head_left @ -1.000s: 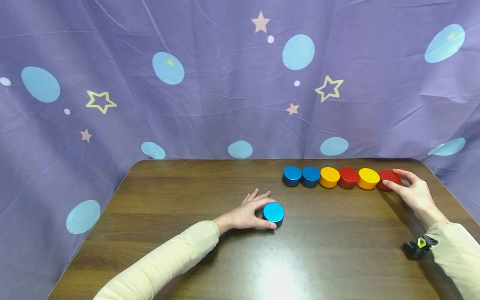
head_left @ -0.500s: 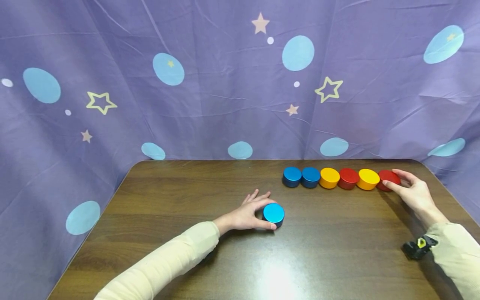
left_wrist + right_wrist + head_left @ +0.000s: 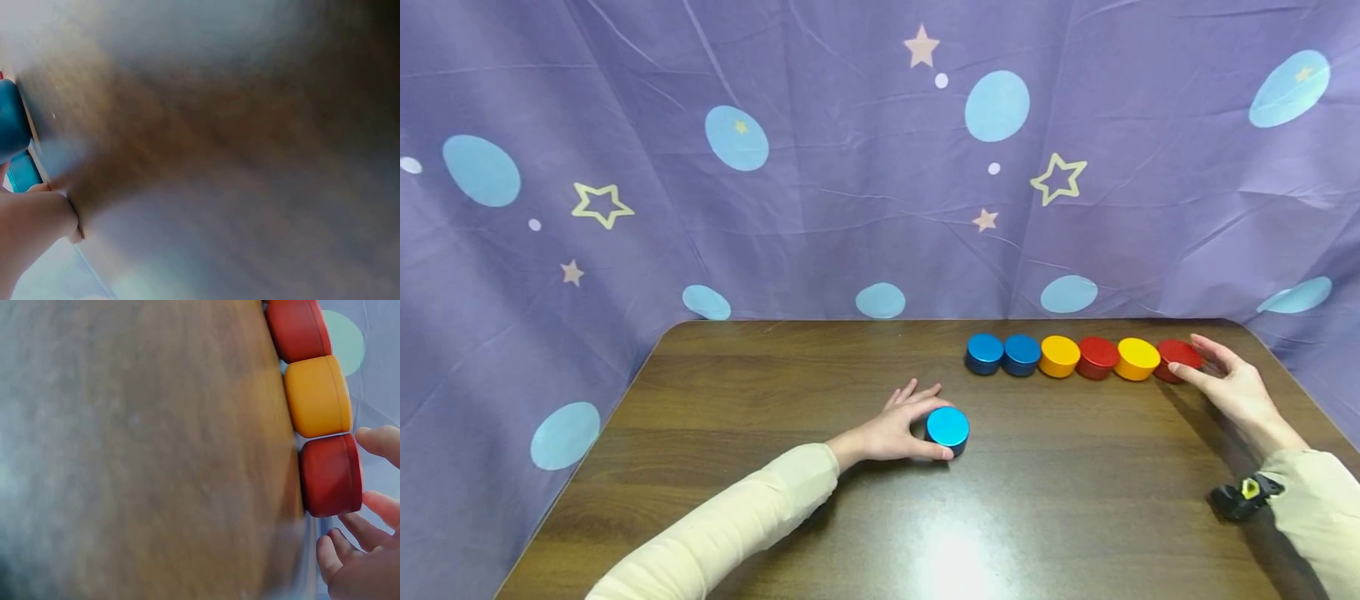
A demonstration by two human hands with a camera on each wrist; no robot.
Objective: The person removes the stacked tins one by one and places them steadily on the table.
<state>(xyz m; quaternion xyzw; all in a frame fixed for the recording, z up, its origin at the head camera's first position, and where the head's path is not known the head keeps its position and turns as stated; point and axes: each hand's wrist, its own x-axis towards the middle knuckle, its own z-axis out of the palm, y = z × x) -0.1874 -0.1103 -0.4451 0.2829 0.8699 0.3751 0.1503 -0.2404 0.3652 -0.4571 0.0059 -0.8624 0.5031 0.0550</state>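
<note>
- Head view: the desk carries a row of six pucks at far right.
- Left hand curls its fingers around a lone blue puck mid-desk.
- Right hand touches the end red puck, fingers loosely spread.

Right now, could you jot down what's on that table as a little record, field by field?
surface: dark wooden table
backdrop: purple cloth with stars and blue dots
row: six tins side by side at the far right: blue, blue, yellow, red, yellow, red
loose tin: light blue tin, apart from the row, nearer the middle
left hand: grips the light blue tin
right hand: fingers at the end red tin; contact unclear
</note>
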